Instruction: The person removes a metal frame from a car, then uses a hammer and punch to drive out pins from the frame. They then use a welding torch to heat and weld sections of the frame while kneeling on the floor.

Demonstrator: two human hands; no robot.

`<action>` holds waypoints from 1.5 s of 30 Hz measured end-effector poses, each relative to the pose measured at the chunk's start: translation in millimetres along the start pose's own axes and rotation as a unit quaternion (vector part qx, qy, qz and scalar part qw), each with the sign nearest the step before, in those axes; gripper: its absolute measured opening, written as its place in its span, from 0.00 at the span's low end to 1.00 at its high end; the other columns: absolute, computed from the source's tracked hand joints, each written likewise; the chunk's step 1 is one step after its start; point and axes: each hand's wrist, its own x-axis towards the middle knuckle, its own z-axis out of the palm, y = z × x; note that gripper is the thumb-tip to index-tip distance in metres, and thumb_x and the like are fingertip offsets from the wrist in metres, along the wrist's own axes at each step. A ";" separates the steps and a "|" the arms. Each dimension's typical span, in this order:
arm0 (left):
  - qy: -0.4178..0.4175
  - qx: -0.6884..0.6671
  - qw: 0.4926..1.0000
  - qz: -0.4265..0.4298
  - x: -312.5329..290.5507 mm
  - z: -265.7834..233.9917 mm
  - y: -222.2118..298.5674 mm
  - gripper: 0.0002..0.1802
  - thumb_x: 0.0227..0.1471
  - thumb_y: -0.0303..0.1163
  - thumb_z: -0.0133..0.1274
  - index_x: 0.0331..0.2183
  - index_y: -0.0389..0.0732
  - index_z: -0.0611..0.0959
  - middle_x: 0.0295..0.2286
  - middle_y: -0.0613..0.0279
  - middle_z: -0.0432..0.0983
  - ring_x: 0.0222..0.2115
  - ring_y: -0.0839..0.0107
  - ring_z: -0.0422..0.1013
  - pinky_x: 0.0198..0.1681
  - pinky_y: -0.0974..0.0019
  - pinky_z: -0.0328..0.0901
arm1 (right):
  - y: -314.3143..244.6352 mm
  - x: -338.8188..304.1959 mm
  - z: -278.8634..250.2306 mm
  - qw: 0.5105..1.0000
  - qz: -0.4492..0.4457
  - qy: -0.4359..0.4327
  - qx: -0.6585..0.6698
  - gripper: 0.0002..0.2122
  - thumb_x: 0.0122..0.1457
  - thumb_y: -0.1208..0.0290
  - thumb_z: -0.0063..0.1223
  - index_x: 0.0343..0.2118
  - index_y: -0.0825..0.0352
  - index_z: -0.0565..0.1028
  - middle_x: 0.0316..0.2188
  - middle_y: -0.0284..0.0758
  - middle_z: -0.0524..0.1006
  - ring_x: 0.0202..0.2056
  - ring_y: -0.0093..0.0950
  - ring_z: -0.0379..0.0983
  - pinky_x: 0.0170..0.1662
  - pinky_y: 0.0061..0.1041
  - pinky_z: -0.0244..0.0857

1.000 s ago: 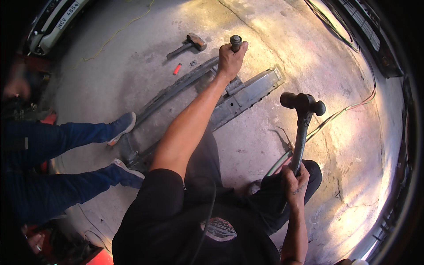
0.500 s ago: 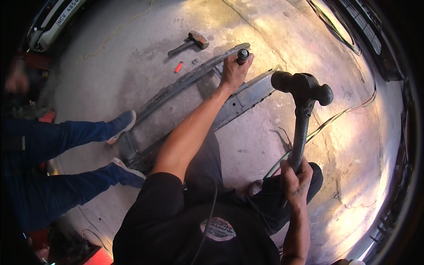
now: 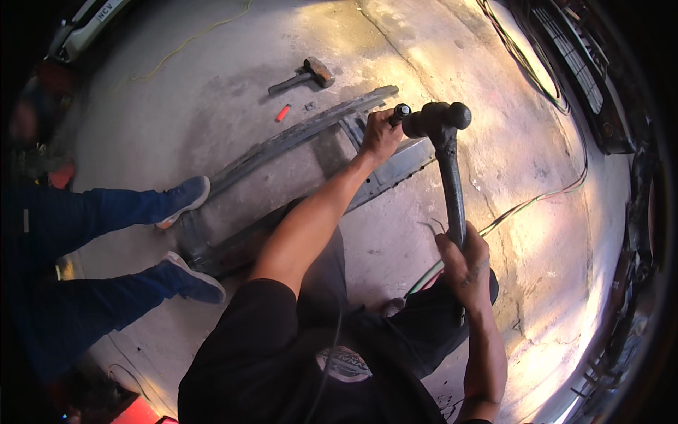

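My left hand point(image 3: 382, 137) is closed around a dark, round-ended rod-like tool point(image 3: 400, 112), like a punch or chisel; its lower end is hidden. It is over the far end of a grey metal frame point(image 3: 408, 161) lying on the floor, two long rails joined by crosspieces. My right hand point(image 3: 469, 270) grips the handle of a large dark ball-peen hammer point(image 3: 450, 177). The hammer's flat face appears right beside the top of the rod tool; whether they touch I cannot tell.
Beyond the frame lie a second hammer point(image 3: 318, 71) and a small red piece point(image 3: 283, 113). Another person's shoes point(image 3: 189, 199) are against the frame's near left end. Hoses point(image 3: 537, 199) run across the floor at right, beside a dark car bumper point(image 3: 600, 106).
The hammer in my right hand has moved left, its head now close to the rod tool. My left hand sits slightly lower and further right in view. The whole view has shifted a little.
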 end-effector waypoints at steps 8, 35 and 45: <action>-0.015 0.020 0.997 -0.080 -6.1 -16.7 15.4 0.15 0.54 0.33 0.57 0.23 0.32 0.76 0.14 0.54 0.68 0.18 0.75 0.62 0.24 0.61 0.61 | -133.0 -26.8 -106.2 0.900 -0.336 0.221 0.169 0.11 0.62 0.67 0.52 0.36 0.72 0.71 0.22 0.31 0.71 0.20 0.19 0.66 0.23 0.23 0.62; 0.015 -0.035 0.993 -0.116 3.8 -66.2 21.7 0.16 0.59 0.34 0.57 0.21 0.39 0.82 0.15 0.74 0.68 0.18 0.84 0.61 0.22 0.69 0.56 | 17.5 -45.6 20.6 0.979 0.146 0.033 0.138 0.08 0.57 0.69 0.57 0.30 0.68 0.72 0.18 0.26 0.69 0.19 0.16 0.64 0.24 0.20 0.57; -0.012 -0.020 0.996 -0.088 -16.4 -37.6 14.9 0.18 0.59 0.36 0.58 0.23 0.34 0.80 0.15 0.70 0.68 0.20 0.80 0.62 0.25 0.65 0.60 | -1.2 -50.3 17.0 0.990 0.103 0.028 0.094 0.09 0.56 0.69 0.58 0.31 0.70 0.73 0.21 0.26 0.70 0.23 0.18 0.65 0.28 0.21 0.59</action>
